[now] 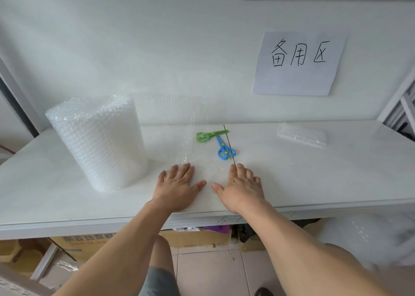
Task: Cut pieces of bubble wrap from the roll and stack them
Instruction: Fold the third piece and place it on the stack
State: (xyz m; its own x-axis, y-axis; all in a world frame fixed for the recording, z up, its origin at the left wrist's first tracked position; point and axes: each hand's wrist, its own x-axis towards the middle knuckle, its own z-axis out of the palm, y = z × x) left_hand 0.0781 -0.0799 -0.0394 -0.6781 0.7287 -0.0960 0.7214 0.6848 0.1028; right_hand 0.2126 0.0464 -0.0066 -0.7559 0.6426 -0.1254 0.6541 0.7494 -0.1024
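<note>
A big roll of clear bubble wrap (98, 142) stands upright on the left of the white table (314, 174). Its loose end (190, 147) runs right along the wall and lies flat across the table toward me. My left hand (177, 183) and my right hand (241, 186) press palm-down on that sheet near the front edge, fingers spread, holding nothing. Green scissors (210, 135) and blue scissors (224, 149) lie just beyond my hands. A small stack of cut bubble wrap pieces (302, 134) rests at the back right.
A paper sign with handwritten characters (298, 64) hangs on the wall above the stack. Cardboard boxes (85, 246) sit under the table. More bubble wrap (368, 235) lies below the table at right. A metal frame (402, 102) stands at the right edge.
</note>
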